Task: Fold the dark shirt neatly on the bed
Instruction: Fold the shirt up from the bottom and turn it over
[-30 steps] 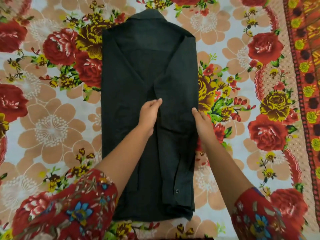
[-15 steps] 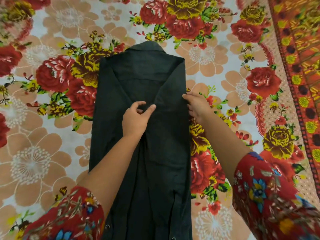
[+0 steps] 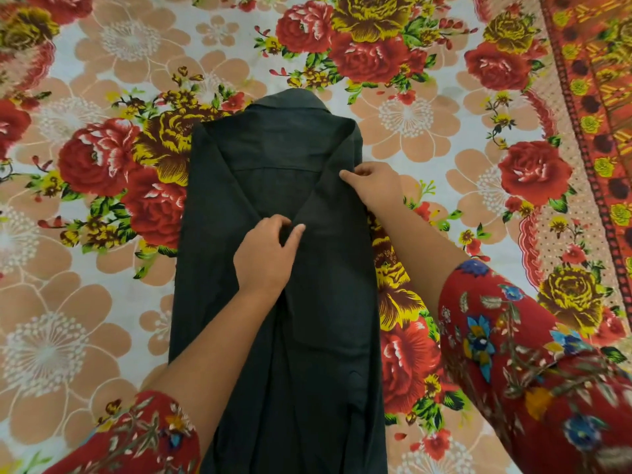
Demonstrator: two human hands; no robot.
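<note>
Dark shirt (image 3: 273, 268) mid-bed (image 3: 68, 319), both sides folded in. Left hand (image 3: 265, 256) pinches centre flap, right hand (image 3: 374, 186) pinches right edge. Lengthwise folds remain.

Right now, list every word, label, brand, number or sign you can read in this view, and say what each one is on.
None: no readable text anywhere in this view.
dark shirt: plain fabric, no tag or print showing.
floral bedsheet: only flower patterns and a decorated border, no lettering.
sleeves: floral print only.
left hand and right hand: nothing written on them.
</note>
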